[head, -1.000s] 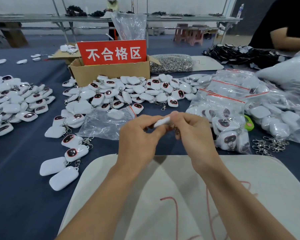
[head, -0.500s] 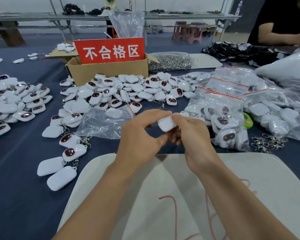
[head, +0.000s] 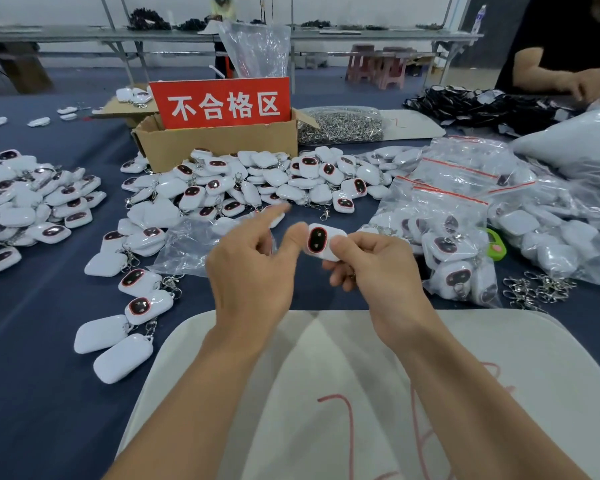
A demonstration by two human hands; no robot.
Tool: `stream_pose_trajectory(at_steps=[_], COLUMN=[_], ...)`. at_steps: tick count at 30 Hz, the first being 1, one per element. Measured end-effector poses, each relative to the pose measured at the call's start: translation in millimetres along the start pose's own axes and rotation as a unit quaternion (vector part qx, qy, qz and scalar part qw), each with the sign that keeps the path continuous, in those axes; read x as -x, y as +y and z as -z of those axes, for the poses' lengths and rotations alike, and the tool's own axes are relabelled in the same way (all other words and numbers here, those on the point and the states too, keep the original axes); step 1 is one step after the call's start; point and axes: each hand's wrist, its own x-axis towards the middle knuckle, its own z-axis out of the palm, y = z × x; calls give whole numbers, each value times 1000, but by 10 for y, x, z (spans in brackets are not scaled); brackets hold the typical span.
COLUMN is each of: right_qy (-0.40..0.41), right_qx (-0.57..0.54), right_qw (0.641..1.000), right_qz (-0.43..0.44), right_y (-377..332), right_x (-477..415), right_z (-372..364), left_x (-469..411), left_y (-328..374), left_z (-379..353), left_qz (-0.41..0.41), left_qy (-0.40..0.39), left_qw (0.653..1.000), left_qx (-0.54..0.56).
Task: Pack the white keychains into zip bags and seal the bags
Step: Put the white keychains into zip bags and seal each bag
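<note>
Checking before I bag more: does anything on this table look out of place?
One thing: a bright green item lies between the filled zip bags at the right, the only coloured piece among the white keychains. The keychain in the right hand looks undamaged.

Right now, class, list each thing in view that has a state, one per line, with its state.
held keychain: pinched in right hand, dark face up.
left hand: thumb at its edge, index finger straight.
near zip bag: flat, nearly empty.
right zip bag: packed full.
cardboard box: flaps open.
</note>
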Motion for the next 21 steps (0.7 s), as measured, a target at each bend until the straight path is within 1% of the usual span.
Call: stream_pose_trajectory(at_steps=[1,2,4,5,7,9,12,15,18,21], right_qy=[19,35,53,55,60,60,53,40,34,32], right_qx=[13,23,32,36,37,27,23,15,28,26], right_qw=[1000,999,998,998,998,998,998,999,999,999], right_qz=[-4,-7,-5,-3,0,0,1,0,-5,-9], right_y=[6,10,12,10,18,23,41,66,91,97], right_x=[-16,-33,-52,-47,-30,-29,-56,-68,-77,-97], right_z=[8,18,34,35,35,37,50,18,-7,-8], left_x=[-45,-85,-141,-147,-133,-115,-59,4,18,6], left_y=[-17,-38,-80,-102,-118,-125,-92,-16,0,-22], left_z=[27,45,50,34,-2,-16,-19,-49,-78,-72], left_qz=[6,16,44,40,12,-9,-21,-46,-58,-37], left_qy=[17,15,-16,-32,-50,-46,-45,-57,-50,-50], left_qw=[999,995,972,959,944,950,980,993,995,996], left_qx=[-42,-99,-230,-280,-325,-310,-194,-93,-61,-61])
